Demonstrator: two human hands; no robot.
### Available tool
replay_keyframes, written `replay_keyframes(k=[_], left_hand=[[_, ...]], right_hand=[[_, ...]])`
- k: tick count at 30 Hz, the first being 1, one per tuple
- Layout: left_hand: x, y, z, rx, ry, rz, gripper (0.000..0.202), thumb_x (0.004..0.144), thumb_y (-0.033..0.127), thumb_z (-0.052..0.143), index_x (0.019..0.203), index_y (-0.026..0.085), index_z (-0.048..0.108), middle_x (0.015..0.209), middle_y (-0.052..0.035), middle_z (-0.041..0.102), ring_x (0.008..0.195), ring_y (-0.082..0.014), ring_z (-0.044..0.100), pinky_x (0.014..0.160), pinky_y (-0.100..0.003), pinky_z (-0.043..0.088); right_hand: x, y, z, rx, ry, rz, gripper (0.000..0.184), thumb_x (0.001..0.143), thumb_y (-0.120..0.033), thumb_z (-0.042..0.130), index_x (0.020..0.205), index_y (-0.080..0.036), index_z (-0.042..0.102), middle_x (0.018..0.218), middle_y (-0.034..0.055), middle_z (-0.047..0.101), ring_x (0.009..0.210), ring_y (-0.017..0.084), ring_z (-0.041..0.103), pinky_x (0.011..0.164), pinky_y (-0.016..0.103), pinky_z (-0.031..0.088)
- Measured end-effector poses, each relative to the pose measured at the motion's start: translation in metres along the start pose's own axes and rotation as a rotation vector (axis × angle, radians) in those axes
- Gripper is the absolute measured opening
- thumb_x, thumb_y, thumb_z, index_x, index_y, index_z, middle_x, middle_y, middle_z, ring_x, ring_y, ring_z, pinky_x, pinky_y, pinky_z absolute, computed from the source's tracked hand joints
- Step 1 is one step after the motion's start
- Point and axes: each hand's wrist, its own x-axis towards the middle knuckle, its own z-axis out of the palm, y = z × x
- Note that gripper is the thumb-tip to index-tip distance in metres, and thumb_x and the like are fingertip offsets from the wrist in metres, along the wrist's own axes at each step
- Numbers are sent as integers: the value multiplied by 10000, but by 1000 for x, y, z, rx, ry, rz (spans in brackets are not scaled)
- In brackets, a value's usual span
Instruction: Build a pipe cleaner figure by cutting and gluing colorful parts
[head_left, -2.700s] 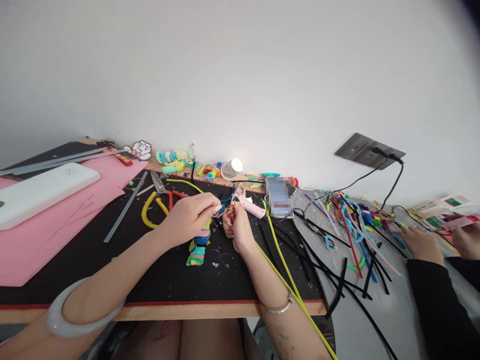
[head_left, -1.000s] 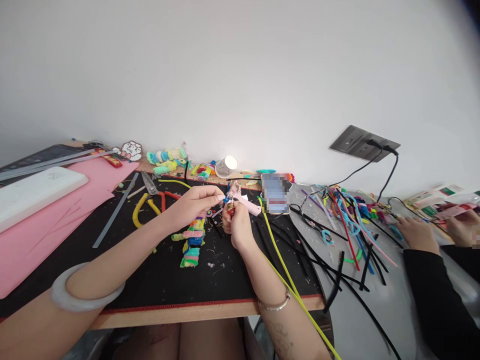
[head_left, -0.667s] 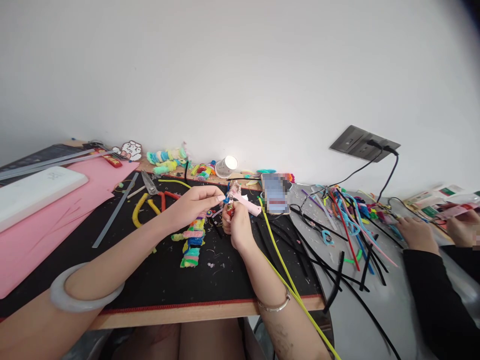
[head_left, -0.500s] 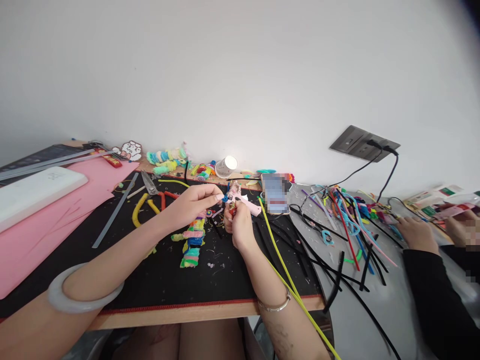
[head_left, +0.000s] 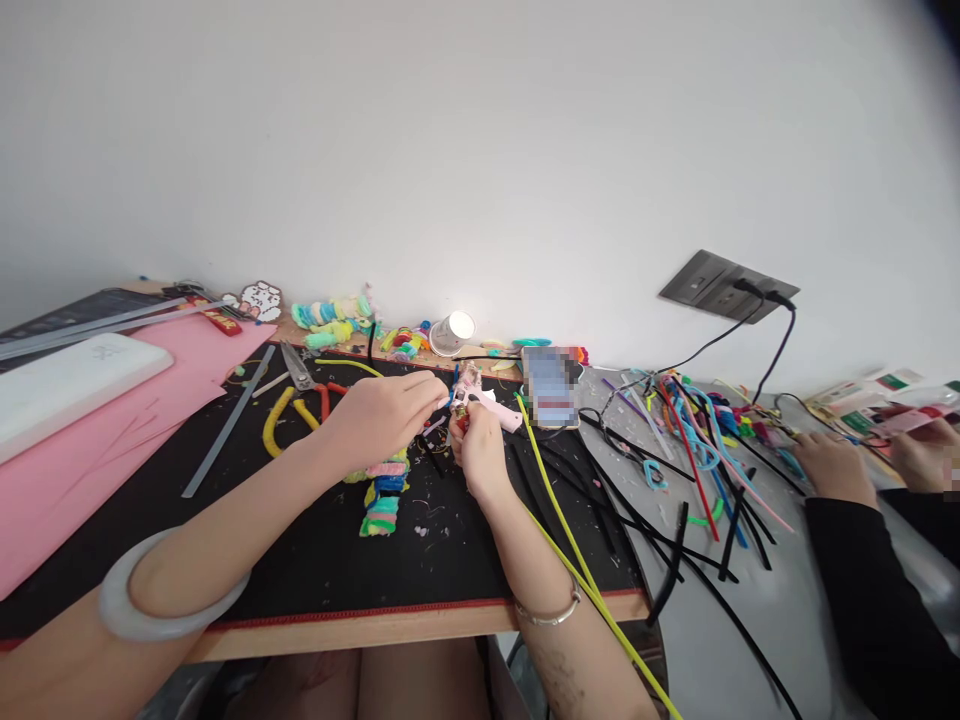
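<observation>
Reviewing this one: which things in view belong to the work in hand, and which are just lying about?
Likely part of the work:
small red item, in the right hand
pink glue gun, beside that hand
possibly the striped fuzzy piece, near the left hand

Apparently just lying about:
paper cup
phone
white case
pink sheets

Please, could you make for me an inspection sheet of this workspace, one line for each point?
Surface: black mat, littered with small scraps.
Things at hand: red lighter-like object; pink glue-gun-like tool beside it.
Clutter: striped piece, scissors, paper cup, phone, black strips.
Hands: right hand grips the red lighter-like object; left hand close by, its contents hidden.
Cables: two black plugs in the wall socket.
Surroundings: white wall ahead; a co-worker's hand at far right.
</observation>
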Motion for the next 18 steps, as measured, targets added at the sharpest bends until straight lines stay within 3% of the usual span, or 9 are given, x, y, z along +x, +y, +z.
replay_keyframes(k=[4, 10, 18], left_hand=[[0, 1, 0, 27, -8, 25, 238, 928, 215, 324, 897, 171, 555, 817, -23, 618, 719, -123, 597, 629, -217, 404], [0, 1, -1, 104, -33, 68, 220, 913, 176, 354, 906, 167, 573, 815, -20, 616, 688, -120, 587, 598, -217, 394], [1, 2, -4, 160, -33, 96, 208, 875, 115, 381, 898, 175, 579, 770, -1, 585, 619, -117, 543, 529, -223, 364]], right_hand=[[0, -1, 0, 49, 13, 87, 347, 869, -291, 285, 528, -223, 265, 416, -60, 244, 375, 77, 189, 381, 210, 154], [0, -3, 1, 85, 15, 94, 374, 875, -359, 331, 533, -225, 261, 429, -62, 244, 374, 71, 181, 383, 210, 145], [1, -1, -1, 53, 33, 74, 364, 881, -326, 323, 537, -219, 268, 438, -52, 259, 393, 80, 204, 392, 217, 171]])
